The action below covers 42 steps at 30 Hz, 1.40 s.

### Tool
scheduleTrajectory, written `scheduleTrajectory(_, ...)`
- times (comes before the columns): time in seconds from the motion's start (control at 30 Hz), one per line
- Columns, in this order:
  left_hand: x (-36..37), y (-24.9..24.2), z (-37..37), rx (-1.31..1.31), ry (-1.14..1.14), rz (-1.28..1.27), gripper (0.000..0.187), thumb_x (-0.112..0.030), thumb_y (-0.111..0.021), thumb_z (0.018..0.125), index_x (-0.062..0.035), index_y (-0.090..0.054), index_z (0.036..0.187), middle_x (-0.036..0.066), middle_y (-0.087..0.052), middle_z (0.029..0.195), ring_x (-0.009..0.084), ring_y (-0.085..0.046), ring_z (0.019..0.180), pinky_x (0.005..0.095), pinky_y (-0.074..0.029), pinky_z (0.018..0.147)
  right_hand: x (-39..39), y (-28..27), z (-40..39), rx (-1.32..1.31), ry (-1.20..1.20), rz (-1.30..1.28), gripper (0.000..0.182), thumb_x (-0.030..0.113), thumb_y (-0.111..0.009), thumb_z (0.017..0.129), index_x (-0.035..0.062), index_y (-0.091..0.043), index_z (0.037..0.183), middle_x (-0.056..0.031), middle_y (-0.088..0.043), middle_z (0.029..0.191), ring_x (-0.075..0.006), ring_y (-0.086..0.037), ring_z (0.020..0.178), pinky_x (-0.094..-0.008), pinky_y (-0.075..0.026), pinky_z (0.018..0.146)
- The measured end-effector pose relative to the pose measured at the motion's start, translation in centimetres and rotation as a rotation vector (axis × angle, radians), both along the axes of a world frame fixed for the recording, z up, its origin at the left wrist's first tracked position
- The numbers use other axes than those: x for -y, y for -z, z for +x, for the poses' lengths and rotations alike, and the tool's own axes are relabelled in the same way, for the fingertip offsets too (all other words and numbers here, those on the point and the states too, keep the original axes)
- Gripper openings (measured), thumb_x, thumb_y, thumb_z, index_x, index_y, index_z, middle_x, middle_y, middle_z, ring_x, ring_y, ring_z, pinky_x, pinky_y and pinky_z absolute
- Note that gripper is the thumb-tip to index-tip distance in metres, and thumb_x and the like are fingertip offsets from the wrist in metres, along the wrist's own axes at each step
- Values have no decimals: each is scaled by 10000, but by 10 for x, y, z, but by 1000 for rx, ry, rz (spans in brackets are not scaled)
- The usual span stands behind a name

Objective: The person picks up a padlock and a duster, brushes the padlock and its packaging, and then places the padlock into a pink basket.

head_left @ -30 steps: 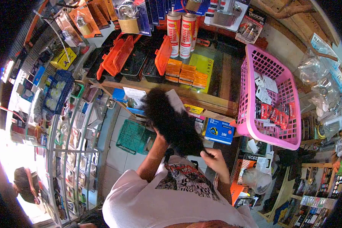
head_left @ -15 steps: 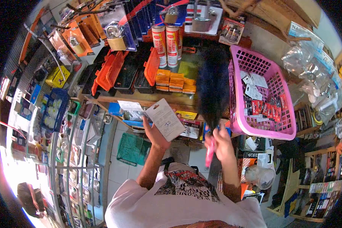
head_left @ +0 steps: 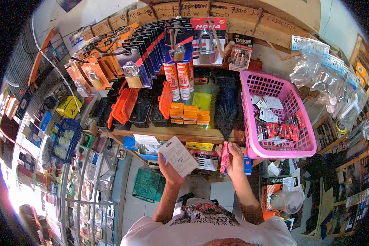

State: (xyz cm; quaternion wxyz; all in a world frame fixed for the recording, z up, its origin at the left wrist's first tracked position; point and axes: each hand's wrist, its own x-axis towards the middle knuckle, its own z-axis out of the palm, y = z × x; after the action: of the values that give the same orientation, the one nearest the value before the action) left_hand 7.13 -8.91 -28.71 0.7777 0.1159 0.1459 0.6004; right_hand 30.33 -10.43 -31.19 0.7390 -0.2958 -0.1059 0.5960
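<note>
My left hand [head_left: 171, 174] grips a pale cardboard package card [head_left: 178, 156] by its lower left edge. The card has a hanging hole, printed lines and a handwritten number. My right hand [head_left: 235, 160] is closed around the pink handle of a black duster [head_left: 226, 110]. Its dark bristles point away from me and lie over the shelf, between small orange boxes [head_left: 190, 113] and a pink basket [head_left: 250, 123]. Inside the basket are red packets [head_left: 283, 130] and white cards [head_left: 267, 115].
Padlocks on cards [head_left: 133, 76] hang from pegs above two sealant tubes [head_left: 184, 80]. Black cases with orange lids [head_left: 124, 105] stand at the shelf's left. A green crate [head_left: 145, 185] sits on the tiled floor. Glass shelving [head_left: 90, 201] flanks me on the left.
The black duster has gone from blurred to sharp, its bristles now lower against the shelf. My view has tilted up, showing more of the hanging padlocks. The card stays in my left hand.
</note>
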Motion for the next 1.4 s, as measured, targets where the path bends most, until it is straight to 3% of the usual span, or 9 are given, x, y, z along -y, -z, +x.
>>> scheduleTrajectory(0.17, 1, -11, 2, -33, 13, 12, 760, -640, -333, 917, -59, -431, 1396, 223, -577, 1257, 408, -616, 1055, 557, -512, 882, 40, -12, -10, 443, 140, -166, 442, 181, -704, 889, 88, -477, 1257, -45, -553, 1184, -137, -565, 1073, -304, -482, 886)
scheduleTrajectory(0.3, 0, -23, 6, 7, 91, 25, 727, -625, -373, 909, -71, -453, 1374, 188, -594, 1208, 395, -611, 1053, 580, -494, 892, 86, -12, -31, 1312, 486, 92, 475, 199, -679, 889, 39, -467, 1283, -153, -463, 1337, -302, -410, 1283, -448, -316, 1063)
scheduleTrajectory(0.53, -1, -54, 39, -27, 305, 48, 670, -573, -364, 944, -65, -450, 1371, 175, -572, 1273, 360, -585, 1124, 522, -459, 977, 87, -93, -44, 1938, 102, 415, 584, 295, -724, 831, 65, -515, 1326, -167, -464, 1348, -334, -437, 1259, -454, -336, 990)
scheduleTrajectory(0.87, -5, -66, 53, -330, 190, 222, 475, -386, -387, 995, -117, -380, 1386, 83, -521, 1229, 261, -519, 1136, 424, -439, 972, 55, -92, -48, 1825, 46, 453, 678, 296, -686, 859, 29, -408, 1417, -242, -529, 1320, -407, -577, 1124, -481, -460, 948)
scheduleTrajectory(1.03, 5, -81, 50, -556, 145, 178, 481, -287, -470, 979, -145, -316, 1412, 46, -474, 1205, 212, -492, 1115, 391, -440, 953, 47, -91, -58, 1759, 7, 389, 463, 169, -657, 894, -5, -526, 1301, -236, -647, 1117, -397, -664, 929, -425, -539, 752)
scheduleTrajectory(1.07, 4, -78, 51, -552, 138, 232, 636, -307, -556, 938, -125, -250, 1464, 67, -393, 1318, 209, -395, 1212, 384, -328, 1031, 45, -93, -58, 1742, -8, 379, 434, 159, -640, 906, -8, -531, 1291, -237, -663, 1071, -401, -672, 890, -416, -543, 724)
scheduleTrajectory(1.17, 2, -73, 44, -680, 23, 511, 660, -287, -544, 950, -97, -212, 1488, 72, -382, 1338, 206, -387, 1226, 385, -329, 1032, 38, -96, -54, 1607, 18, 417, 346, 155, -566, 961, -15, -539, 1261, -217, -684, 937, -366, -692, 753, -372, -534, 654)
scheduleTrajectory(1.3, 3, -100, 34, -733, -49, 636, 586, -74, -509, 975, -67, -238, 1495, 96, -466, 1315, 154, -491, 1132, 315, -389, 995, 29, -99, -55, 1176, -46, 380, 334, 234, -496, 1022, -22, -551, 1230, -60, -666, 1017, -123, -609, 874, -298, -490, 762)
scheduleTrajectory(1.4, 4, -109, 36, -702, -158, 660, 519, -66, -507, 988, -23, -294, 1459, 109, -537, 1252, 144, -529, 1090, 280, -425, 943, 31, -128, -52, 980, -102, 449, 386, 289, -489, 1026, -36, -546, 1226, -43, -632, 1093, -94, -546, 964, -270, -448, 842)
